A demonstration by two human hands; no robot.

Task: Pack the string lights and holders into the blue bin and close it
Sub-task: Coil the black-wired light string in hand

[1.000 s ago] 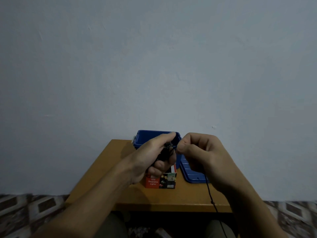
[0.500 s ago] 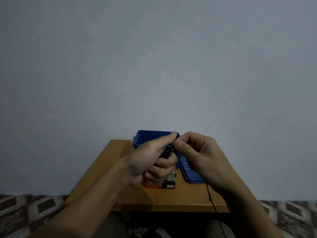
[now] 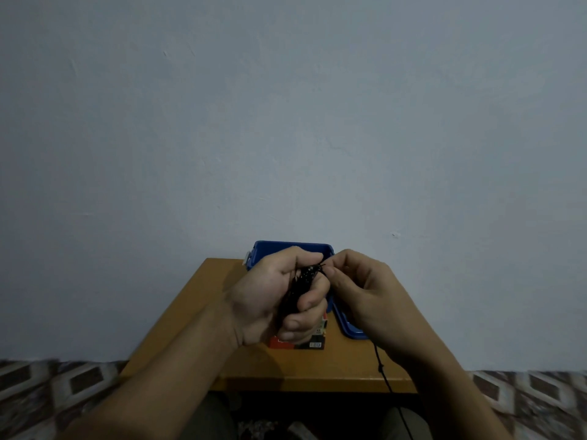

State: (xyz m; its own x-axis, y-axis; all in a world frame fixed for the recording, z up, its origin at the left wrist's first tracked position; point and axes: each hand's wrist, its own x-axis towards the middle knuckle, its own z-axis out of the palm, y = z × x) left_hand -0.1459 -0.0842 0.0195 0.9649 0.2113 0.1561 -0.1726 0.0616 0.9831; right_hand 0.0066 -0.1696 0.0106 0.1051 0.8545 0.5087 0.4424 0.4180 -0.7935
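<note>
"What are the hands doing over there?"

"They're together, touching, raised a little above the tabletop (image 3: 190,312). The left hand (image 3: 273,296) has its fingers curled tight round a dark bundle of string lights (image 3: 300,287). The right hand (image 3: 365,287) pinches the string lights at the far tip of that bundle with its fingertips."

"Any of it hanging loose?"

"Yes, a thin black cord (image 3: 384,376) drops from under the right hand. It goes over the near edge of the tabletop and down between the person's knees."

"And the blue bin?"

"The blue bin (image 3: 286,247) sits at the far edge, against the pale wall (image 3: 286,122). Only its far rim shows above the hands. Its lid (image 3: 349,328) is off, lying flat just to the right, partly hidden by the right hand."

"Anything else on there?"

"A small red and black box (image 3: 313,339) lies beneath the left hand, just left of the lid. Its print is too small to read. Patterned floor (image 3: 47,392) tiles show on either side."
</note>
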